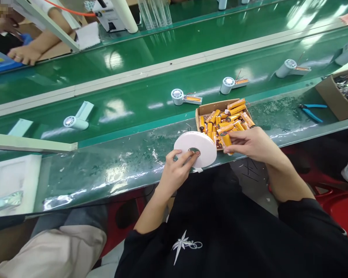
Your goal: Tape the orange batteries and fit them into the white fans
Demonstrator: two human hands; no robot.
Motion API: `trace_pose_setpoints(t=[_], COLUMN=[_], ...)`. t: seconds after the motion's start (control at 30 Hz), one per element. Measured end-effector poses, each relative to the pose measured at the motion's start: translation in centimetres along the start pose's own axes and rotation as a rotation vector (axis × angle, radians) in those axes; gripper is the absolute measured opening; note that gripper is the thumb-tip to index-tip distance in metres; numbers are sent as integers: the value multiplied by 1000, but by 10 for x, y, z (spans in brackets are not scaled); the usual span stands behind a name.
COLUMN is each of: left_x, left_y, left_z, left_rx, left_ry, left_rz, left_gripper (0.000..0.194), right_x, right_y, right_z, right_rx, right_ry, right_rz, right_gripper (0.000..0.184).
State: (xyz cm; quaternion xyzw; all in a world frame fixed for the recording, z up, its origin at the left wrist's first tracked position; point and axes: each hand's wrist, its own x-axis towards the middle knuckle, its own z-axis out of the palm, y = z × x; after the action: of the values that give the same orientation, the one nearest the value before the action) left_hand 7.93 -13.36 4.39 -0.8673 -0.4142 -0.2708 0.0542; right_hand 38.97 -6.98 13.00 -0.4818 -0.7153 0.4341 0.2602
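Observation:
My left hand [175, 172] grips a white tape roll [204, 148] at the bench's near edge, fingertips in the hole of its core. A short white tape end hangs at the roll's lower rim. Between thumb and fingers of my right hand [256, 144] is an orange-wrapped battery [227, 143], held just over the near side of a cardboard box [197, 116]. Orange batteries [220, 122] with leads fill that box in a loose heap. The roll stands beside the box's left near corner.
Light-blue fan housings [177, 96] lie spaced along the green conveyor [139, 112] behind the box. Blue-handled cutters [311, 110] and another cardboard box [330, 96] are on the right. A co-worker's hand [24, 55] rests across the line; a white tray [31, 177] sits left.

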Motion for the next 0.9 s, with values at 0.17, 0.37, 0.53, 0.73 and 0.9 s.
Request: trace_pose_setpoints(t=[0.17,0.37,0.53,0.73,0.9], left_x=[-4,-8,-4,-5,-16], left_y=[3,14,8,2,17], left_z=[7,20,10,10,24], left_rx=[25,32,-8,-27,34], left_ry=[6,21,63,29,92], left_rz=[-28,-44,-29,11,-133], left_gripper=[64,52,62,56,54], right_x=[9,4,-11,-8,3], right_y=[4,18,14,9,26], right_z=[14,31,14,17,74], right_rx=[163,450,281,183,484], right_ry=[185,737,501,89,567], right_rz=[-27,-35,30,92,5], right_gripper=[50,65,46,48,65])
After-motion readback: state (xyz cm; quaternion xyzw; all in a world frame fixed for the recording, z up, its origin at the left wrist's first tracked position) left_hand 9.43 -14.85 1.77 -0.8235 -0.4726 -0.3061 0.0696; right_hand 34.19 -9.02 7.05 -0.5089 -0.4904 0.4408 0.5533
